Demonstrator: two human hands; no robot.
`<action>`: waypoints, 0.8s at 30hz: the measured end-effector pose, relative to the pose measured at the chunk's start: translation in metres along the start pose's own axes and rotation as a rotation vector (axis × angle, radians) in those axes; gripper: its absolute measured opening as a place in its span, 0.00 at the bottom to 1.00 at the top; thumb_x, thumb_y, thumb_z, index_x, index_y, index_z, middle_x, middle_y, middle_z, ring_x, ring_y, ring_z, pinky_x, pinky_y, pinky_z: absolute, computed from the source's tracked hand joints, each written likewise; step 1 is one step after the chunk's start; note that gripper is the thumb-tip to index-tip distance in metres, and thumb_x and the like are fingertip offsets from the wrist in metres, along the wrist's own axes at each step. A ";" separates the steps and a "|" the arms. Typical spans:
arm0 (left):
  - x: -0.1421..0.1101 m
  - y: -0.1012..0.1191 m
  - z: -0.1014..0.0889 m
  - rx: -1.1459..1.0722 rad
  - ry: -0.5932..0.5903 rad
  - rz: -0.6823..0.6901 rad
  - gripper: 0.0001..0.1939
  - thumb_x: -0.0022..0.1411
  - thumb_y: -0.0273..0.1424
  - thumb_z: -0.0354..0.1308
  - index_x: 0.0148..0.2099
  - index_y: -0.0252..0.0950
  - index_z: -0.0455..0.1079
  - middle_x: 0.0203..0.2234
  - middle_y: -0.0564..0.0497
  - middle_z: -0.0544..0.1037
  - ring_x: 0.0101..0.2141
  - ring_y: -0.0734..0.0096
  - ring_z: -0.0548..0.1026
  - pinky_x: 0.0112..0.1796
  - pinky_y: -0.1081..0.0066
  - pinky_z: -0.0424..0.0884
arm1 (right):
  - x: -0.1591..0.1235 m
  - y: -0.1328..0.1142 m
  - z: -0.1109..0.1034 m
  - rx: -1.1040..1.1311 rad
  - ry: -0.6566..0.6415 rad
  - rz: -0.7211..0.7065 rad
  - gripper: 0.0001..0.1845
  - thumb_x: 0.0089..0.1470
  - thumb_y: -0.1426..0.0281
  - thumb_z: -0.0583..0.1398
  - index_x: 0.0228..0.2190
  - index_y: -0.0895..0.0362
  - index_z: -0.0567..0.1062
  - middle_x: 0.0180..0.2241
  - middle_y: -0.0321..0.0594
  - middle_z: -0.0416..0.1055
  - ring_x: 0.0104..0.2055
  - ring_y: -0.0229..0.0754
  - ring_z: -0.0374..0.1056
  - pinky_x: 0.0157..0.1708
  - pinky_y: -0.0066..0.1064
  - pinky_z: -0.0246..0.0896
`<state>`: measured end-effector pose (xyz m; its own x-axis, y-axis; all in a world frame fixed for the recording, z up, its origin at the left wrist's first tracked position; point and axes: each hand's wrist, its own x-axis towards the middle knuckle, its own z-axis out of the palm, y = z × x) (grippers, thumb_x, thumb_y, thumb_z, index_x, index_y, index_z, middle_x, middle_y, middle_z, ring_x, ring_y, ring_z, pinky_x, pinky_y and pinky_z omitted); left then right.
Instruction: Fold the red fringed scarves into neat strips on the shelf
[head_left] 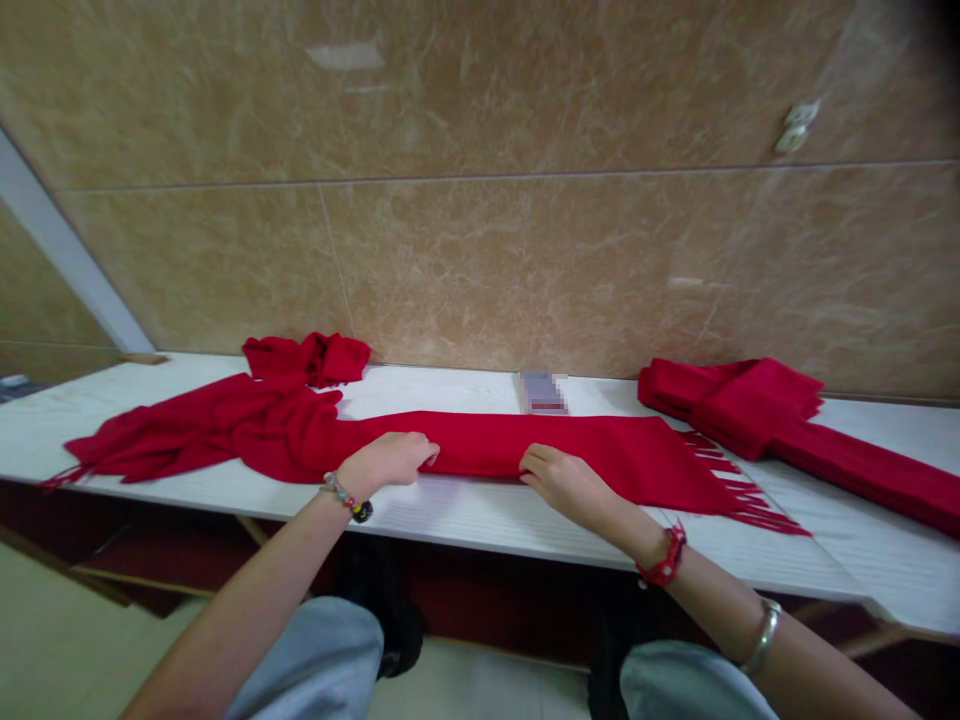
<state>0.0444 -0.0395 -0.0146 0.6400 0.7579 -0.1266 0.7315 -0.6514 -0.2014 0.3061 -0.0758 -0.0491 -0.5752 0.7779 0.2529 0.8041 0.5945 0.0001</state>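
A red fringed scarf [480,440] lies lengthwise on the white tabletop. Its middle stretch is flat and narrow, the left part is bunched, and the fringe fans out at the right end. My left hand [386,462] has its fingers curled onto the near edge, just right of the bunched part. Farther right, my right hand [566,482] pinches that same near edge between thumb and fingers. Fingertips of both hands are partly hidden against the cloth.
Behind the scarf, a crumpled red cloth [307,358] sits at the back left. A small grey blurred-out item [543,390] stands by the tiled wall [480,270]. Folded red scarves [739,395] lie at the right. The white table [480,515] has open shelving below.
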 end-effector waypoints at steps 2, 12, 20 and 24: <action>-0.004 -0.008 0.003 -0.015 -0.003 -0.009 0.12 0.51 0.20 0.48 0.36 0.36 0.67 0.31 0.49 0.73 0.33 0.68 0.71 0.33 0.72 0.64 | 0.002 -0.006 0.002 -0.001 0.011 -0.024 0.08 0.55 0.73 0.52 0.35 0.59 0.71 0.36 0.44 0.68 0.38 0.40 0.65 0.36 0.28 0.60; -0.010 -0.015 -0.001 -0.190 0.030 0.035 0.08 0.58 0.30 0.51 0.37 0.37 0.70 0.32 0.51 0.74 0.33 0.70 0.70 0.35 0.74 0.64 | 0.046 -0.056 0.016 -0.085 0.029 -0.107 0.11 0.54 0.76 0.51 0.37 0.60 0.71 0.37 0.46 0.69 0.39 0.44 0.65 0.37 0.32 0.61; -0.035 -0.088 0.019 -0.124 0.233 -0.538 0.14 0.63 0.33 0.43 0.39 0.33 0.69 0.37 0.45 0.74 0.39 0.67 0.71 0.41 0.71 0.64 | 0.075 -0.076 0.026 0.029 -0.008 -0.213 0.18 0.55 0.78 0.49 0.45 0.58 0.69 0.44 0.46 0.69 0.45 0.43 0.65 0.44 0.31 0.59; -0.039 -0.115 0.034 -0.061 0.077 -0.619 0.13 0.62 0.27 0.43 0.38 0.34 0.70 0.35 0.44 0.75 0.37 0.67 0.72 0.38 0.72 0.66 | 0.080 -0.082 0.034 0.023 -0.003 -0.281 0.20 0.55 0.79 0.47 0.49 0.60 0.67 0.49 0.50 0.65 0.50 0.45 0.62 0.48 0.35 0.58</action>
<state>-0.0730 0.0072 -0.0196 0.1069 0.9920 0.0665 0.9827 -0.0953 -0.1586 0.1893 -0.0554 -0.0613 -0.7758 0.5821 0.2436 0.6091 0.7916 0.0484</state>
